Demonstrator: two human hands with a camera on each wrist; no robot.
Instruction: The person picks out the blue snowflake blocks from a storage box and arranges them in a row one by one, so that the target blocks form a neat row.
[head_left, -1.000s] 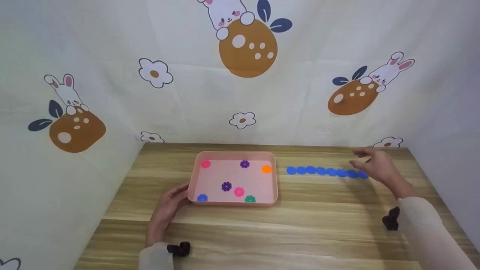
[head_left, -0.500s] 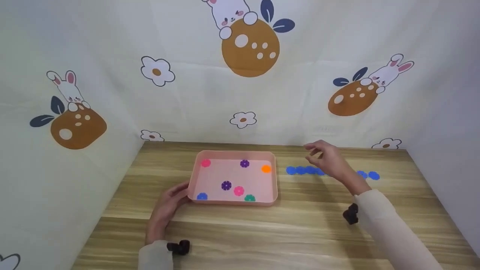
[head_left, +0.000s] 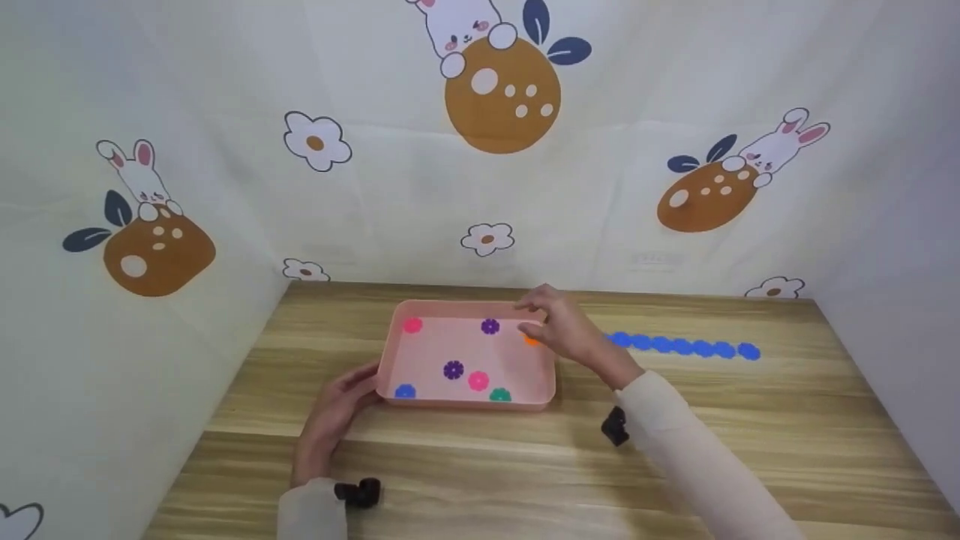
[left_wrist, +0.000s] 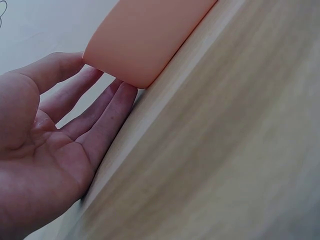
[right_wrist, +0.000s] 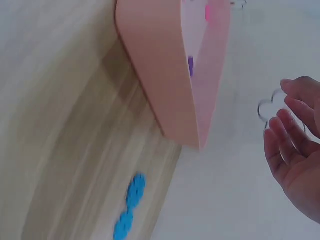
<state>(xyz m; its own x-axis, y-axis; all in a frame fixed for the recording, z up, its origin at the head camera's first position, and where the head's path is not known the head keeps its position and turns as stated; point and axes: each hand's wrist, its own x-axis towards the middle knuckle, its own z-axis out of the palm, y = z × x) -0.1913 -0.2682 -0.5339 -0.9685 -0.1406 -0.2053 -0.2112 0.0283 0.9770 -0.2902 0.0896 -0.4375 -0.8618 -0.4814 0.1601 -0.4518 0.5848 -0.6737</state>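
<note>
A pink tray (head_left: 465, 406) holds several small flower-shaped discs, among them a purple disc (head_left: 454, 370), a pink disc (head_left: 478, 381), a green disc (head_left: 500, 394) and a blue disc (head_left: 405, 391). At its left side, my left hand (head_left: 339, 412) rests with fairly straight fingertips (left_wrist: 127, 92) against the wall near the corner. Over the right rim, my right hand (head_left: 574, 330) hovers with loosely bent fingers, partly covering an orange disc (head_left: 531, 340). Nothing shows between those fingers in the right wrist view. A row of blue discs (head_left: 681, 346) lies right of the tray, its left end hidden by that hand.
The wood-grain table (head_left: 480, 480) carries the tray and the row. A cloth backdrop (head_left: 390, 202) printed with rabbits and flowers stands behind the table and at its sides. Black camera mounts sit at both wrists, such as the left mount (head_left: 358, 493).
My right hand has swept left from the row's right end to above the tray's right rim. The blue disc at the right end now shows uncovered. My left hand and the tray stay put.
</note>
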